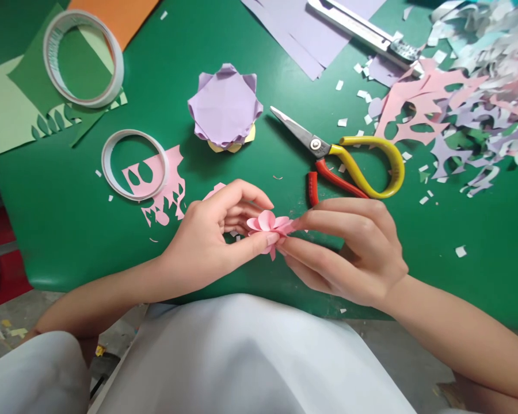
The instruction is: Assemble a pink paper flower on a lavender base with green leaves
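Your left hand (pixel 211 236) and right hand (pixel 349 247) meet at the near edge of the green mat (pixel 69 218), both pinching a small pink paper flower (pixel 268 225) between fingertips; it seems lifted just off the mat. Just beyond lie yellow-handled scissors (pixel 345 158), blades closed. Farther left sits a folded lilac paper flower (pixel 225 106), near two tape rolls (pixel 133 164).

Both bare forearms angle inward, the left hand (pixel 207 236) and right hand (pixel 349 253) meeting fingertip to fingertip, fingers (pixel 259 238) curled and pinching together.
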Demonstrator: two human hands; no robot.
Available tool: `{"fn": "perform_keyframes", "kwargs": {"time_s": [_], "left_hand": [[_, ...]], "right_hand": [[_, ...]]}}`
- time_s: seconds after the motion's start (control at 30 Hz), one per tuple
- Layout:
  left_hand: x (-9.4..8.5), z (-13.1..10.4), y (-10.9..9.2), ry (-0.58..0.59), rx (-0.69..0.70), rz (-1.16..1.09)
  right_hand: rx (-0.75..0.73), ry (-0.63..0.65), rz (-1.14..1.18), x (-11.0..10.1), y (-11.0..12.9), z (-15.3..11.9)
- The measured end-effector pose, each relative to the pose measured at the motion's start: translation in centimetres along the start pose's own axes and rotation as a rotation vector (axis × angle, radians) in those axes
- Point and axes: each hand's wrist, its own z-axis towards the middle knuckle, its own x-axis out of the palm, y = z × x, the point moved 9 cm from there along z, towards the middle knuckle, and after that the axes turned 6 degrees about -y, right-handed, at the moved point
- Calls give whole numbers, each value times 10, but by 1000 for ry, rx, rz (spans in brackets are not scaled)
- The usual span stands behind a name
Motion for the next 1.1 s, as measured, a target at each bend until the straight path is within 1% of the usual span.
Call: {"fn": "perform_keyframes", "kwargs": {"time_s": [0.13,0.2,0.27,0.37,0.43,0.57,0.73,0.83,1.0,1.1], "left_hand": [[4,0,-2,45,-18,-69],[5,1,-3,49,-27,-93],[4,3,-3,36,-38,-109],[2,5,-2,9,-45,-149],[0,7,1,-2,-48,-181],[-3,9,7,-20,-50,-225],[-3,10,10,-30,-47,-240],[-3,10,10,-26,-45,-252],[-1,10,10,-15,-46,-247],[1,9,8,10,-39,-238]], "right_hand": [[39,-38,-9,1,-6,-3],[51,-90,-16,0,-7,-7],[81,-116,-10,0,-9,-11],[196,-50,38,3,-18,-13],[275,-30,72,3,-25,-13],[351,-61,86,1,-31,-16],[425,-23,137,8,-33,-21],[455,-16,158,10,-34,-22],[438,-50,214,9,-35,-20],[454,-46,211,9,-38,-19]]}}
